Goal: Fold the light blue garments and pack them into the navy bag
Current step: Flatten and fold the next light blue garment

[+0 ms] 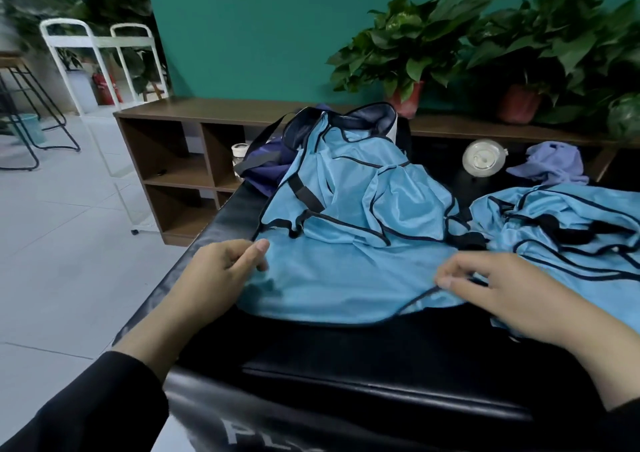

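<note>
Nearest me, at 6 o'clock, lies the black padded bench (pixel 381 375), which carries everything else. My left hand (pixel 221 275), at 9 o'clock of the spread cloth, pinches the left edge of the light blue garment (pixel 346 243) between thumb and curled fingers. My right hand (pixel 491 289), at 3 o'clock, has its fingers curled onto the garment's dark-trimmed lower hem, gripping it. This garment lies rumpled across the bench, its far end draped over the mouth of the navy bag (pixel 273 160) at 12 o'clock. A second light blue garment (pixel 568 230) lies heaped at 2 o'clock, touching the first. Beyond it sit a round lidded container (pixel 483 157) and a lavender cloth (pixel 554 164). Farthest, potted plants (pixel 408 46) stand on a brown shelf unit (pixel 180 146).
</note>
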